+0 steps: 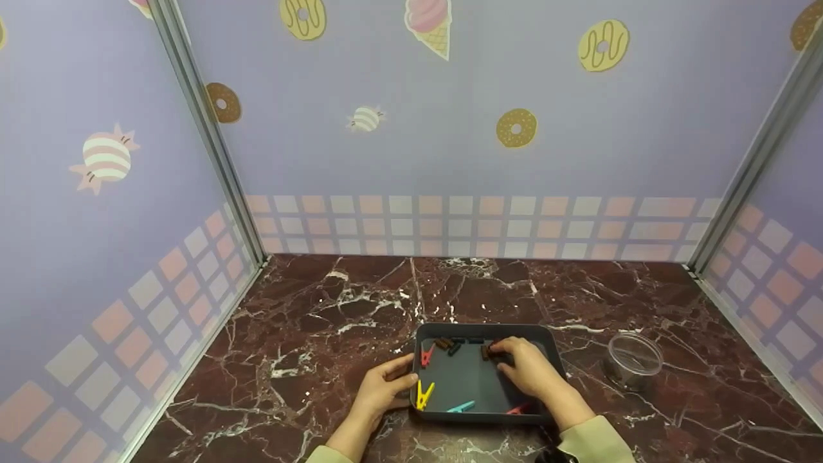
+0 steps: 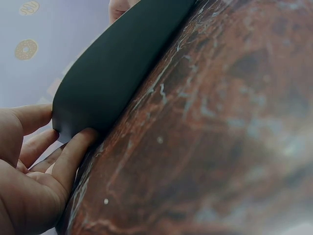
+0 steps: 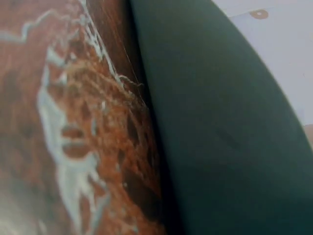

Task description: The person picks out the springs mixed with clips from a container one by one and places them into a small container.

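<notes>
Veined table (image 1: 347, 308) carries smooth, round-cornered tray (image 1: 460, 379); left fingers (image 1: 393, 366) hold its left edge, right fingers (image 1: 509, 346) touch brown cylinders (image 1: 485, 353), grip I cannot tell.

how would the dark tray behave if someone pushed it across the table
The dark tray looks fairly stiff: its side walls show no sag. Being wide and low, it would probably slide rather than tip. A sudden shove might also roll or shift the small brown pieces inside, which look roughly cylindrical.
</notes>
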The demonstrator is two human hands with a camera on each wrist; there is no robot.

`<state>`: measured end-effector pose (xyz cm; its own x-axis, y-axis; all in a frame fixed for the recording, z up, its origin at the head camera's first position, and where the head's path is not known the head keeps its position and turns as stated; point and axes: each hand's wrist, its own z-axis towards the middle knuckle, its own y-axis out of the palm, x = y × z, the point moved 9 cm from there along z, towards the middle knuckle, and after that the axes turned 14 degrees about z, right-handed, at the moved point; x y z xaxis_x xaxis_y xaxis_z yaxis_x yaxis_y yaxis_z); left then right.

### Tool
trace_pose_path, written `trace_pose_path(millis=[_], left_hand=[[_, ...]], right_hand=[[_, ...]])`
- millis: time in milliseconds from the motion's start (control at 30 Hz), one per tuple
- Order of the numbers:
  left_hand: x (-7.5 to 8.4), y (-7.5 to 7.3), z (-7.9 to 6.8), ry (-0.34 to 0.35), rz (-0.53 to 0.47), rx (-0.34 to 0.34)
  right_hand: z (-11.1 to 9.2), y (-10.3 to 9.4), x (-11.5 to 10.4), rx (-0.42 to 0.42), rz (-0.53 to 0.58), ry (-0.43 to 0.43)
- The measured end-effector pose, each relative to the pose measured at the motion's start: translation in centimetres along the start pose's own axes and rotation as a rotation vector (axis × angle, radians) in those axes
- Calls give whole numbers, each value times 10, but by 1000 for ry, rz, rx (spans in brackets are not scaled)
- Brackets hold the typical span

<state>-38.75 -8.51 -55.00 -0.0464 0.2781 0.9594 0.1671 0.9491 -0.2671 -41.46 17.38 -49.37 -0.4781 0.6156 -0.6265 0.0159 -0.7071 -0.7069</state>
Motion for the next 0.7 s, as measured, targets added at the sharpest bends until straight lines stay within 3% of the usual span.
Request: trace_pose_path(millis=[300,700], left_hand=[[-1,1,0,-16,-17,-2],[2,-1,-1,19,10,16]], right_hand=[[-2,-1,4,11,-48,29],[-3,-3,7,-12,-45,46]])
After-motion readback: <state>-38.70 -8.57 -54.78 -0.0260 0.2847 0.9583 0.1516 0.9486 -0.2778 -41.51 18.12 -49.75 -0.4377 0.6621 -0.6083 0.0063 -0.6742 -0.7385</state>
